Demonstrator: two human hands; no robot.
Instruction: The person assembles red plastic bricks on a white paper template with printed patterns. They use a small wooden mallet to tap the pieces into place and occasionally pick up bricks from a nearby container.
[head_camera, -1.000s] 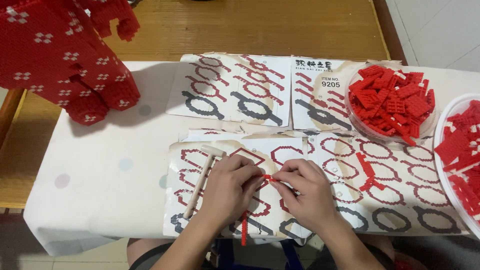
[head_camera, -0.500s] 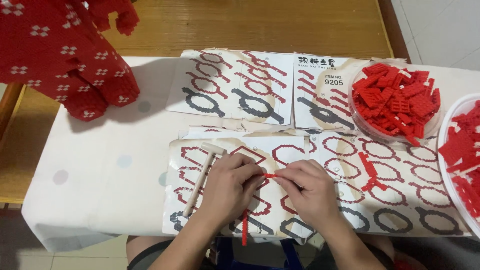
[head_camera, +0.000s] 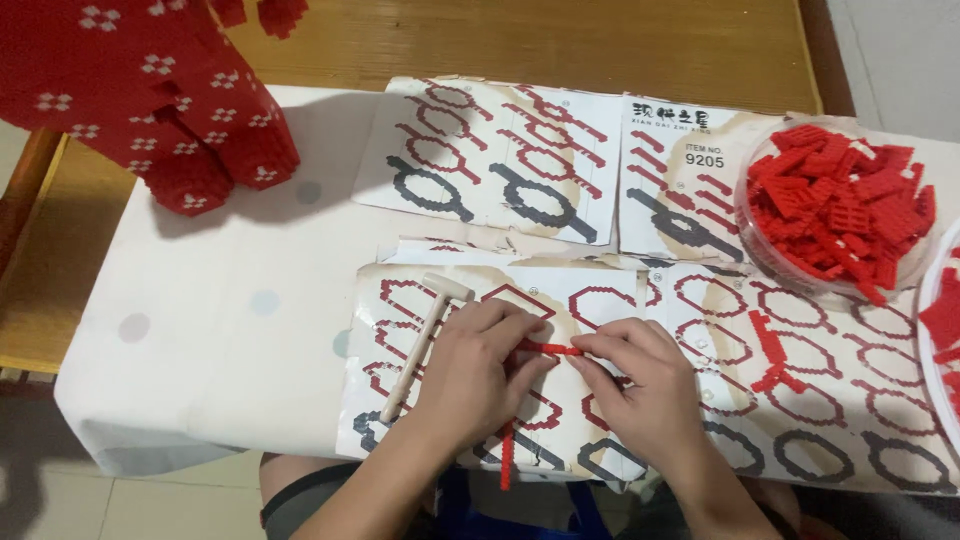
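Observation:
Both of my hands rest on a printed pattern sheet near the table's front edge. My left hand and my right hand pinch the two ends of a thin strip of red bricks between their fingertips. A second red strip hangs down from under my left hand toward the table edge. A small wooden mallet lies just left of my left hand.
A clear bowl of loose red bricks stands at the back right, and a second dish sits at the right edge. A short red brick piece lies on the sheet. A large red-and-white brick model fills the back left. More pattern sheets lie behind.
My hands have stayed in place, with only small finger shifts on the red strip. The camera view has drifted slightly.

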